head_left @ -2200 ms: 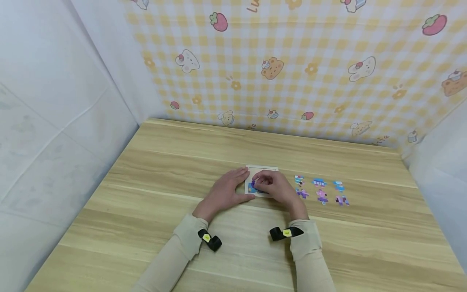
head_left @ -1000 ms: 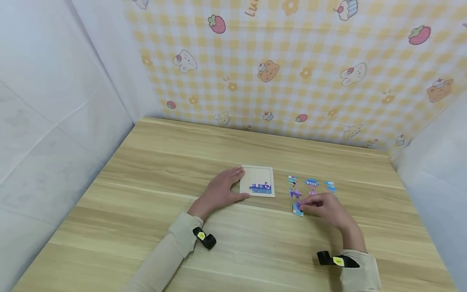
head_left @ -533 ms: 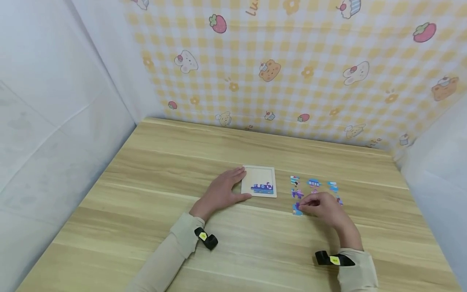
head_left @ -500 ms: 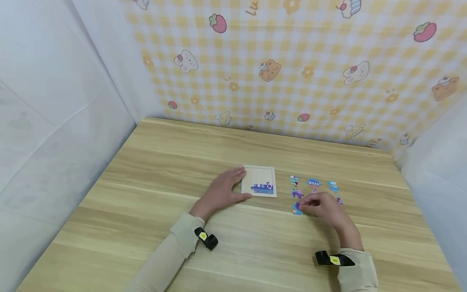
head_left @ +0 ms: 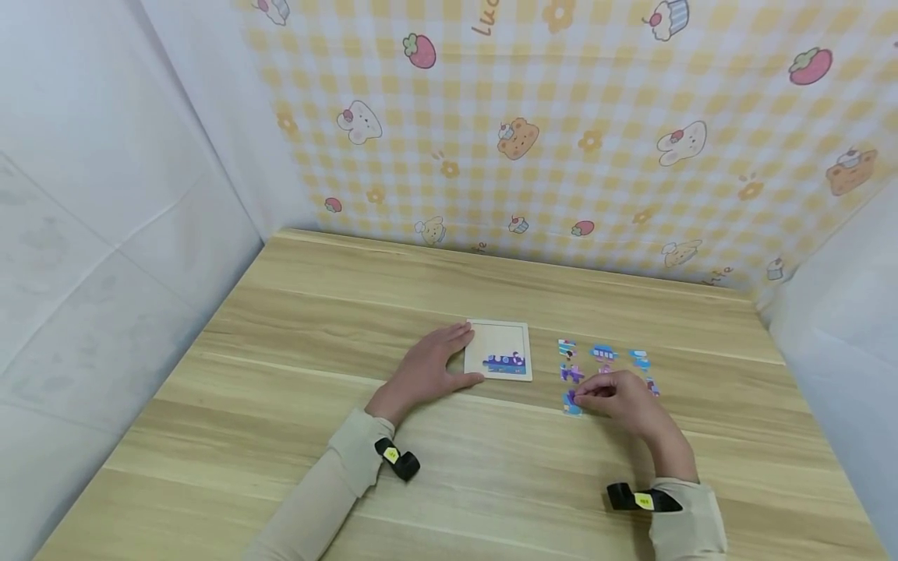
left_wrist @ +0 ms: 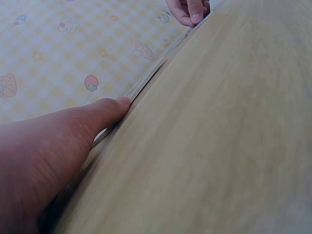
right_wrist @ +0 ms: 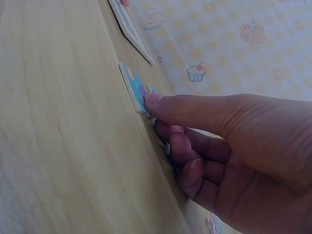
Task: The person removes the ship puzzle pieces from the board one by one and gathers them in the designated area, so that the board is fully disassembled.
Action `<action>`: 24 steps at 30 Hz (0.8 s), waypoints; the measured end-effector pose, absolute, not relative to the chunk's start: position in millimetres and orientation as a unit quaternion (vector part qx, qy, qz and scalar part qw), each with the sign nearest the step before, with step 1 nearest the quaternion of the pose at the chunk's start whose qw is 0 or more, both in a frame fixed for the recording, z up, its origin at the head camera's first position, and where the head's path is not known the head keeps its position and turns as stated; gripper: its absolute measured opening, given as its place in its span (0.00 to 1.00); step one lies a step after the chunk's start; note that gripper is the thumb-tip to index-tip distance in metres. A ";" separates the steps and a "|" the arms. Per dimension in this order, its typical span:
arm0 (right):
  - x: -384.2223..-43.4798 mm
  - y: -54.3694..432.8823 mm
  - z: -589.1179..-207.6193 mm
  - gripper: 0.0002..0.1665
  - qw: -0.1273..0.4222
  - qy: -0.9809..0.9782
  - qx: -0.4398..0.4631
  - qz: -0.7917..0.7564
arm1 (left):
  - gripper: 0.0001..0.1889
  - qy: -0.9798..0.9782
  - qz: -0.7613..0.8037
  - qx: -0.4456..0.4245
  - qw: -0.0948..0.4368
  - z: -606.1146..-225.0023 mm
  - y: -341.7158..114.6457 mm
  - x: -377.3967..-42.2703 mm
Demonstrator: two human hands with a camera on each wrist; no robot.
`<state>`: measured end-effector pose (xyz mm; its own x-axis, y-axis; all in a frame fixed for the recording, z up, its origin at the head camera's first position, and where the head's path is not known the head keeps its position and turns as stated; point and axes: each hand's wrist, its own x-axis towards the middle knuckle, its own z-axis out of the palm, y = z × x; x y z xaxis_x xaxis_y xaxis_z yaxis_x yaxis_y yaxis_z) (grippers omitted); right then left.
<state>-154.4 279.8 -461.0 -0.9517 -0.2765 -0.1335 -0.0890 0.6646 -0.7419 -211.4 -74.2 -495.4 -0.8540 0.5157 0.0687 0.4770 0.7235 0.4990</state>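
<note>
A square puzzle board [head_left: 494, 336] with a pale frame lies on the table, a purple-and-blue picture section fitted along its lower right. My left hand [head_left: 431, 366] rests at the board's left side, fingers by the upper corner and straight thumb at the near edge. In the left wrist view, that thumb [left_wrist: 109, 113] lies along the board's edge. My right hand [head_left: 620, 401] pinches a blue-and-purple puzzle piece [head_left: 570, 404] low at the table, right of the board. The right wrist view shows the thumb [right_wrist: 190, 109] on this piece [right_wrist: 130, 83], its other fingers curled beneath.
Loose puzzle pieces lie in rows beyond my right hand, among them a striped one [head_left: 567, 348], a blue one [head_left: 603, 352] and a purple one [head_left: 571, 373]. My right hand partly covers some. A checked cloth [head_left: 519, 179] hangs behind the wooden table [head_left: 463, 475].
My right hand has moved from over the board rightward to the loose pieces, pinching the blue-and-purple puzzle piece. Over the last half second it has stayed there; my left hand remains at the board.
</note>
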 end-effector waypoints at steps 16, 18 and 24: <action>-155.2 280.5 -461.0 0.03 0.113 0.902 -0.118 -0.400 | 0.46 0.930 0.255 0.261 0.039 -499.3 -73.4 -212.4; -155.4 281.5 -461.1 0.04 0.111 0.902 -0.120 -0.400 | 0.47 0.931 0.253 0.261 0.041 -499.2 -73.4 -212.4; -154.0 284.7 -458.7 0.02 0.077 0.899 -0.124 -0.412 | 0.47 0.930 0.248 0.267 0.043 -497.3 -73.9 -213.0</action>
<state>-154.0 284.7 -458.7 -0.9573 -0.2868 -0.0370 -0.1592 0.6295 -0.7605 -213.0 -73.9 -497.3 -0.8534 0.5185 0.0529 0.4758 0.7336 0.4852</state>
